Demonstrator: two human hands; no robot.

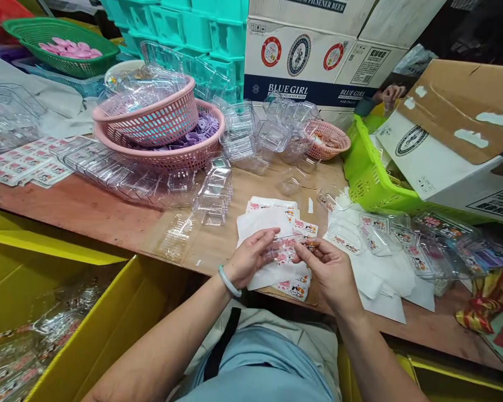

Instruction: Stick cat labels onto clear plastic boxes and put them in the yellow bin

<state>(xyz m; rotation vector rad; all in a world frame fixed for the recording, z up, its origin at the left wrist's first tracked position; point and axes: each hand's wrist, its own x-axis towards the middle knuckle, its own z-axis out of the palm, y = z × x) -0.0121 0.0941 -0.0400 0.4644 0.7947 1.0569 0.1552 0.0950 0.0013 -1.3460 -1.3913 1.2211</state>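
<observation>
Above the stack of sheets, my left hand [251, 257], with a pale bangle at the wrist, grips the left side of a small clear plastic box [281, 243]. My right hand [329, 271] is closed, thumb against fingers, on a cat-print sticker [311, 244] at the box's right end. Whether the sticker touches the box is hard to tell. Beneath both hands lie printed sticker sheets [295, 290] with cats and pink lettering, partly under a white backing sheet [251, 221].
Pink baskets [151, 156] and clear plastic boxes [238, 131] stand behind. To the right are labelled boxes [375, 240], backing paper [385, 298], a lime crate [369, 167] and a carton [440, 139]. A yellow bin [88, 340] sits lower left. Another person's hand [393, 96] shows at the back.
</observation>
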